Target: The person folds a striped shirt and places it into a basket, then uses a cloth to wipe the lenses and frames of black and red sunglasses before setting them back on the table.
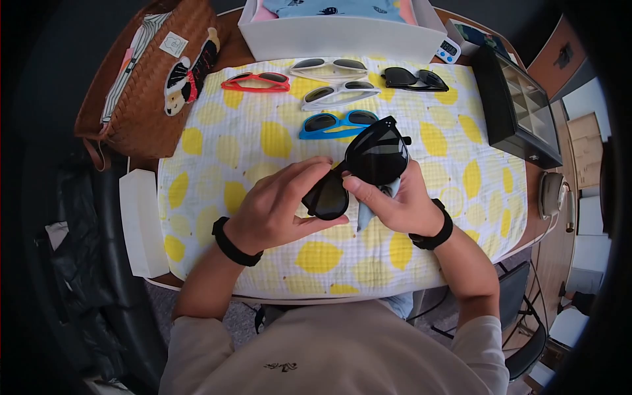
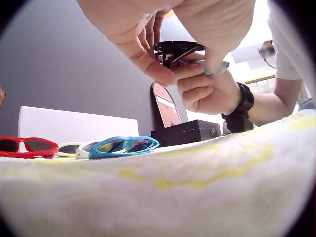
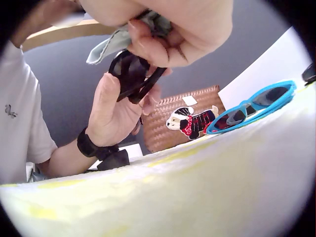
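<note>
Both hands hold a pair of large black sunglasses (image 1: 377, 155) above the lemon-print cloth, the frame slanting up to the right in the head view. The left hand (image 1: 273, 201) grips the lower-left lens end between thumb and fingers. Around the other lens, the right hand (image 1: 403, 201) pinches a small pale grey-blue cloth (image 1: 366, 216), its thumb near the bridge. In the right wrist view that cloth (image 3: 109, 45) hangs from the right hand's fingers (image 3: 148, 47). Part of the cloth is hidden behind the lens and hand.
Blue sunglasses (image 1: 336, 124), two white pairs, a red pair (image 1: 255, 81) and a black pair (image 1: 415, 79) lie on the lemon-print cloth (image 1: 316, 257). A white box (image 1: 342, 41) stands behind, a woven bag (image 1: 141, 85) at left, a black case (image 1: 517, 105) at right.
</note>
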